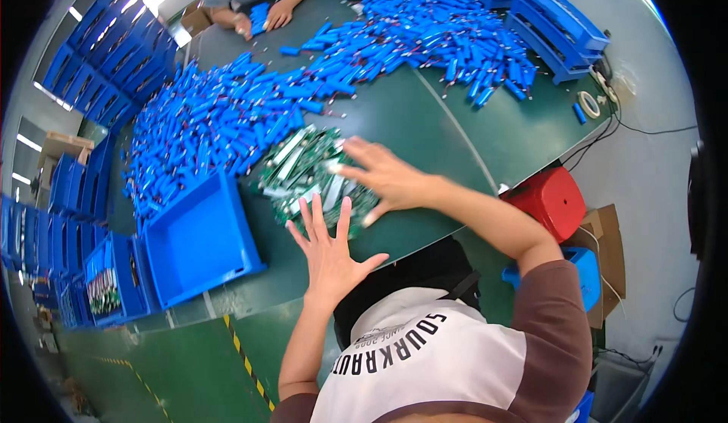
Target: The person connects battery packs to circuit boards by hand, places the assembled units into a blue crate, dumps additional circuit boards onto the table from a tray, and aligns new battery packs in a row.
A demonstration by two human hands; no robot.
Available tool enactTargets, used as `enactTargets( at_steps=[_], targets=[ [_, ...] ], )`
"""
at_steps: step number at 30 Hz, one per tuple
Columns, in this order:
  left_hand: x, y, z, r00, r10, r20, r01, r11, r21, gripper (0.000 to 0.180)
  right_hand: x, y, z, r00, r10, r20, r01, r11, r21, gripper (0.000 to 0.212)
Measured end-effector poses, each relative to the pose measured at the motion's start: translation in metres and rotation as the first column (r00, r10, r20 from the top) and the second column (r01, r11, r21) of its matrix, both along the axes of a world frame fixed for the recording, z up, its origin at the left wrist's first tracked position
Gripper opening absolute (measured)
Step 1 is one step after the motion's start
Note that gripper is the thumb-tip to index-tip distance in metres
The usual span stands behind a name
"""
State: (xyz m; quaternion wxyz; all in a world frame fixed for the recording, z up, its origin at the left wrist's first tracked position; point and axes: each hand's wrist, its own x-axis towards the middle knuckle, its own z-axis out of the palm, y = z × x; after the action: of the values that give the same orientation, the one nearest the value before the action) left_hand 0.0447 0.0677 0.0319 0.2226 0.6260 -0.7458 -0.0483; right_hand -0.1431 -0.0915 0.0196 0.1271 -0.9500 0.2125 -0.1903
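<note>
In front of me a heap of green circuit boards [292,167], some with pale strips, lies on the dark green table [402,127]. My left hand [331,260] is at the heap's near edge, its fingers spread and nothing in them. On the right side of the heap is my right hand [390,179], fingers apart over the boards. Its fingertips look slightly blurred; whether they touch the boards I cannot tell. Behind the heap spreads a large pile of blue wrapped cylindrical cells with short wires [220,112].
An empty blue tray [201,237] stands left of the boards. Blue crates [114,44] are stacked at the far left, more trays [557,29] at the far right. Across the table a person's hands [265,20] hold blue cells. A red stool [557,203] stands by the right edge.
</note>
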Motion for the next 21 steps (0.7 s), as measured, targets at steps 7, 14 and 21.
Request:
enactTargets(
  at_steps=[7,14,21],
  targets=[
    [0.056,-0.054,-0.026,0.965,0.101,0.242,-0.108,0.994,0.015,0.082,0.080,-0.011,-0.037,0.988,-0.134,0.078,0.131,0.990,0.045,0.100],
    [0.053,-0.046,-0.023,0.964,0.137,0.229,-0.098,0.980,-0.172,0.084,-0.012,-0.017,0.015,0.972,-0.124,0.198,0.142,0.987,-0.076,0.081],
    [-0.013,-0.053,-0.024,0.950,-0.274,0.151,0.311,0.876,-0.369,0.067,-0.311,-0.151,0.001,0.187,-0.892,0.412,0.977,0.212,0.016,0.054]
  ],
)
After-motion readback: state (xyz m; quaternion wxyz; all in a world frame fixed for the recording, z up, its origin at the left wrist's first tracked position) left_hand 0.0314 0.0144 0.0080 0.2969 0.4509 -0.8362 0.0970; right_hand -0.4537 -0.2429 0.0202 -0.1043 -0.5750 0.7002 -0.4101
